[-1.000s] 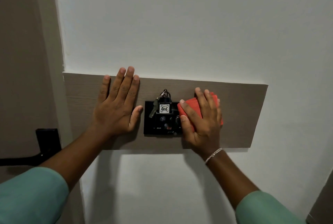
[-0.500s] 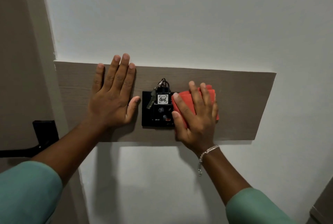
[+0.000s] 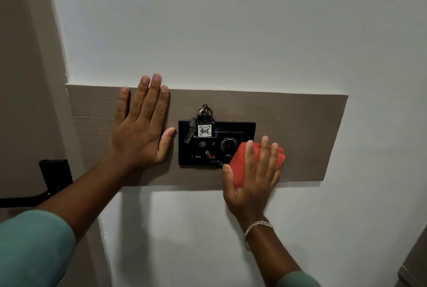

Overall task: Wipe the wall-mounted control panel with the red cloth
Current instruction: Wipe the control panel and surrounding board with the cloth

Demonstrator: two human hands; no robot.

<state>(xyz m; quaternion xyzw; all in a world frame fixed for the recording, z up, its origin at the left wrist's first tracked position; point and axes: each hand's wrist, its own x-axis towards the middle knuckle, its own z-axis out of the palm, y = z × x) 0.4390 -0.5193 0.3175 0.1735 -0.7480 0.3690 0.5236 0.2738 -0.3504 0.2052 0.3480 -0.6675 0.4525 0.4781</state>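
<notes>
Red cloth (image 3: 240,166), soft, light by the look: fingers (image 3: 264,148) of your right hand (image 3: 251,182) lie straight, pressing it flat over the btm-right corner of the control panel (image 3: 217,143). Push w/ palm; no pinch needed. Left hand (image 3: 141,129) splayed, gripping nothing, beside the panel. Vs 0.5 s ago: cloth lower, dial (image 3: 228,144) uncovered.

Keys (image 3: 188,135) and a numbered tag (image 3: 204,130) hang over the control panel (image 3: 240,128) at 11 o'clock, obstructing that corner. The left grip (image 3: 138,135) lies flat just beside the panel at 9 o'clock. The wooden board (image 3: 305,134) at 3 o'clock offers open passage.
</notes>
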